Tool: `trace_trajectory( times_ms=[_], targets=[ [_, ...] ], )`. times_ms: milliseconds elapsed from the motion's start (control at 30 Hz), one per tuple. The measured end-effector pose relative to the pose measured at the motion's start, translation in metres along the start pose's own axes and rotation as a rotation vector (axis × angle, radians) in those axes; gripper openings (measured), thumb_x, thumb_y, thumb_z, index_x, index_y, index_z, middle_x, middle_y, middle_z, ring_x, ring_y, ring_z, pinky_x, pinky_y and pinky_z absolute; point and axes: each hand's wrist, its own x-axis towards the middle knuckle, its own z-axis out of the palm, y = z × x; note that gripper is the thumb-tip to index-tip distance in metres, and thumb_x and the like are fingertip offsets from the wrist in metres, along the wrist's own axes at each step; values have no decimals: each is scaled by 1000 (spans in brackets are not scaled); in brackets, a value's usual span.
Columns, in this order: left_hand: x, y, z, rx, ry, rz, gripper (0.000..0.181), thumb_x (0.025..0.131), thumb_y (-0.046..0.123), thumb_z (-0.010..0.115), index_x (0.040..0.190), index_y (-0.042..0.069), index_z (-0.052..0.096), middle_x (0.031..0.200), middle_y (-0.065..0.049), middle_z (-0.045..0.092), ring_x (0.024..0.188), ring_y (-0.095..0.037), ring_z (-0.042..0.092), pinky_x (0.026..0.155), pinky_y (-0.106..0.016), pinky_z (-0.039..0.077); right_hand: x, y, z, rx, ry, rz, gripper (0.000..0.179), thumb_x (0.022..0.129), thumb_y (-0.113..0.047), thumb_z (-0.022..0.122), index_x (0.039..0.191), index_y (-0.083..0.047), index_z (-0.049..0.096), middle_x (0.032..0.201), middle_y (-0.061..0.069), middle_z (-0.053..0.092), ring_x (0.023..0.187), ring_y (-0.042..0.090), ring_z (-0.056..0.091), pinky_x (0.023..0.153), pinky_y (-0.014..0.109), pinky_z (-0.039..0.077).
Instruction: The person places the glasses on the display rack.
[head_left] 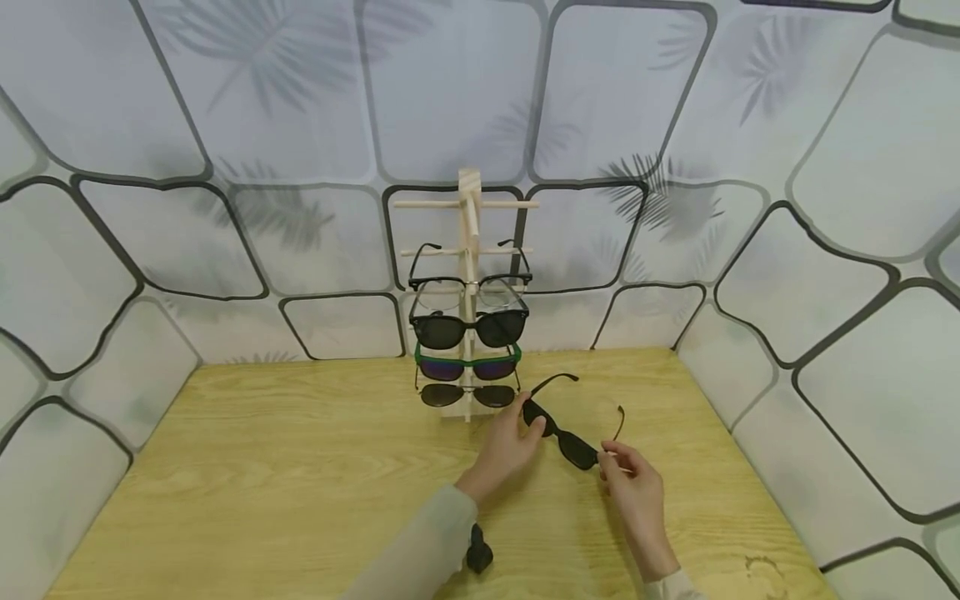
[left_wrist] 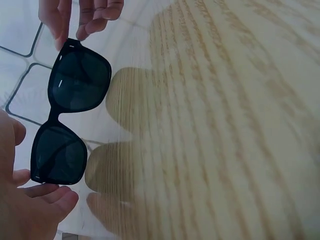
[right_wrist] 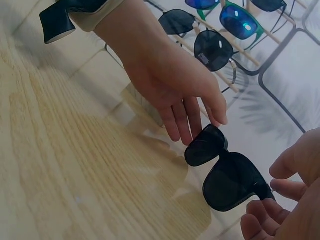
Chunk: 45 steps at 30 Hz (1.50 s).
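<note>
A pair of black sunglasses with dark lenses is held slanted above the wooden table, temples spread out toward the back. My left hand pinches its left end between thumb and fingers. At the opposite end, my right hand grips the corner by the hinge. In the left wrist view the lenses of the sunglasses face the camera, and their shadow falls on the wood. The right wrist view shows the left hand at the far lens and the right hand at the near hinge.
Just behind my left hand stands a wooden eyewear rack. It bears clear-lens glasses, black sunglasses, green-framed sunglasses and thin-framed sunglasses. Its top crossbar is bare. Patterned walls enclose the wooden table.
</note>
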Motion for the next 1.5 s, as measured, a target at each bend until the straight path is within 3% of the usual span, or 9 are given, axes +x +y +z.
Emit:
trace_trajectory(
  times_ms=[300,567,900,1200,1500],
  targets=[
    [1,-4,4,84,49,109,46,108,23,58,148,0,57,134,-20,69,107,-31,70,92,-44,59,3,8,-7,-33,50,16,31,104,-10,64,132,2,69,94,7,75,69,6,67,62,21,56],
    [-1,2,2,46,29,122,40,109,20,56,145,1,62,134,-19,71,110,-31,72,94,-42,61,8,14,-12,12,54,19,32,104,-12,65,133,2,68,81,-6,74,66,4,66,60,20,54],
    [0,5,3,72,63,162,29,107,14,61,131,2,72,96,-8,74,87,-22,73,79,-29,62,10,17,-15,-29,84,-1,29,106,-14,62,128,2,71,98,6,78,74,4,68,69,18,58],
    [-2,11,4,29,99,180,26,104,17,67,126,5,75,101,-10,79,89,-23,76,79,-28,62,12,10,-20,49,133,-4,30,105,-18,65,126,3,70,83,-21,70,74,2,68,67,18,57],
    [-9,36,0,-54,93,193,27,106,23,66,126,9,76,101,-8,80,87,-18,75,79,-25,61,16,-1,-32,157,195,6,25,104,-20,67,121,-3,73,83,-19,70,78,2,66,62,18,57]
  ],
)
